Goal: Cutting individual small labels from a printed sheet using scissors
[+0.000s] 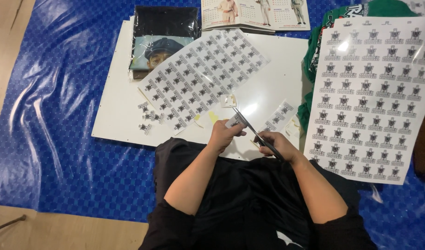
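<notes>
Right now left hand [224, 135] pinches a small white printed sticker piece [234, 121] over the white flat board [268, 88], w/ right hand [277, 142] closed on black-handled scissors [256, 134], blades at the piece. Big white sheet of black logo stickers [372, 92] lies at right, part-cut sheet [201, 76] on board. Black plastic-bagged garment w/ printed picture [164, 34] sits top left; calendar-like booklet [254, 14] cut off at top, prints too small to make out.
</notes>
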